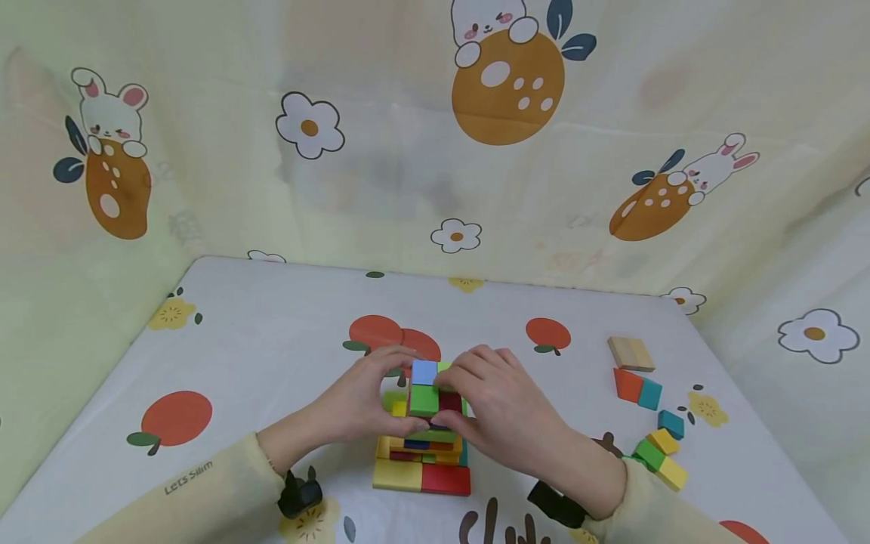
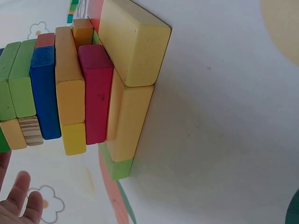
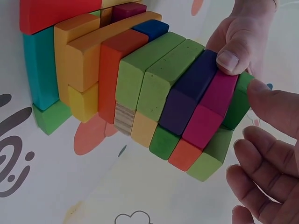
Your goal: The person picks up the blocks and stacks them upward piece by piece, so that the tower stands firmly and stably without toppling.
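Observation:
A tower of colored wooden blocks (image 1: 445, 477) stands at the front middle of the table, its layers turned crosswise. My left hand (image 1: 356, 397) grips the top from the left, its thumb on the front side and its forefinger beside a blue block (image 1: 424, 372). From the right my right hand (image 1: 499, 404) holds the upper layers, thumb at the front, bent forefinger over the top. In the right wrist view the right thumb touches a dark green block (image 3: 240, 100) beside a magenta block (image 3: 210, 109); the other fingers (image 3: 254, 158) curve apart from the tower. Loosely bent left fingers (image 2: 21, 198) show in the left wrist view.
Loose blocks lie in a line at the right of the table: a pale wood pair (image 1: 630, 353), a red block (image 1: 628, 385) against a teal one, and several more nearer, including a green block (image 1: 649, 455). A patterned cloth wall (image 1: 381, 189) closes off the back.

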A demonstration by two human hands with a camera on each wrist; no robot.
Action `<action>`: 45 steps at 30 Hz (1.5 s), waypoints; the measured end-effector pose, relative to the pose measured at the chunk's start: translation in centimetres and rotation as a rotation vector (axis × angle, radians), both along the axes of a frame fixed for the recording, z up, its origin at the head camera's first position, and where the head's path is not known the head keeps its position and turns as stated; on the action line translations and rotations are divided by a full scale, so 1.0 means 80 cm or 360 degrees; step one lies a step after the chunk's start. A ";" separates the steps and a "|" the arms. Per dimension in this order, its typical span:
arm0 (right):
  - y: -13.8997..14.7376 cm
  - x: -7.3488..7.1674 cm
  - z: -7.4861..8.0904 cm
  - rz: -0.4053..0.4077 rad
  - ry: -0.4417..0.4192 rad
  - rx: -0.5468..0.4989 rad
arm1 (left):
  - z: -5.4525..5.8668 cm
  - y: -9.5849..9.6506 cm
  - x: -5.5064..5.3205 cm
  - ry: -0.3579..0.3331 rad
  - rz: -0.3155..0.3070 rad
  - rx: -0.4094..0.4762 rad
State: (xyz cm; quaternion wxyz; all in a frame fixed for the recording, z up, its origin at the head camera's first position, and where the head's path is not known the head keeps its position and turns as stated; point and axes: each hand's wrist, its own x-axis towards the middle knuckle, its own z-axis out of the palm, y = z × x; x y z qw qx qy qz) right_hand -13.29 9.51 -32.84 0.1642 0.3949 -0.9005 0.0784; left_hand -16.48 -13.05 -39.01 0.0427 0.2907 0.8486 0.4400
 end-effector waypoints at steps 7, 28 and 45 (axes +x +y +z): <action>-0.004 0.000 0.000 -0.0008 -0.0001 0.0010 | 0.000 0.003 0.000 -0.0012 0.0001 -0.0003; 0.157 0.005 -0.033 -0.0357 -0.0107 -0.0145 | 0.004 0.007 0.003 -0.0101 0.0095 -0.0145; 0.299 0.022 -0.113 -0.0899 -0.0624 0.0377 | 0.005 0.006 0.006 -0.0131 0.0148 -0.0139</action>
